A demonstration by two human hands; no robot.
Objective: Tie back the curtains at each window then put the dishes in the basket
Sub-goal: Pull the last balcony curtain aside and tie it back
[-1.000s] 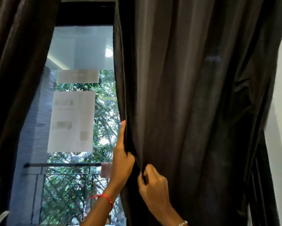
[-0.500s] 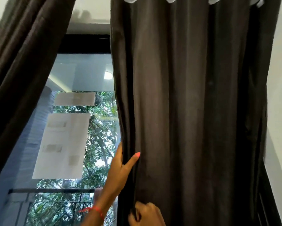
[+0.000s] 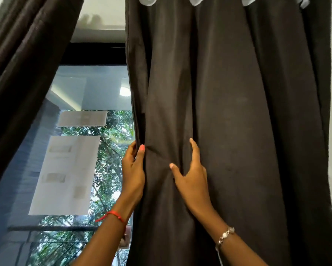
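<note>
Dark brown fabric curtain — its window-side edge gripped by the left hand, thumb in front — the right hand clasps a bunched fold.

Left hand fingers hidden behind the right curtain edge, right hand fingers half buried in a fold, papers on the glass blurred, unreadable, left curtain cropped by the frame.

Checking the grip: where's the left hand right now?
Head view, lower centre: the left hand grips the curtain's edge by the window, right hand close beside it.
</note>
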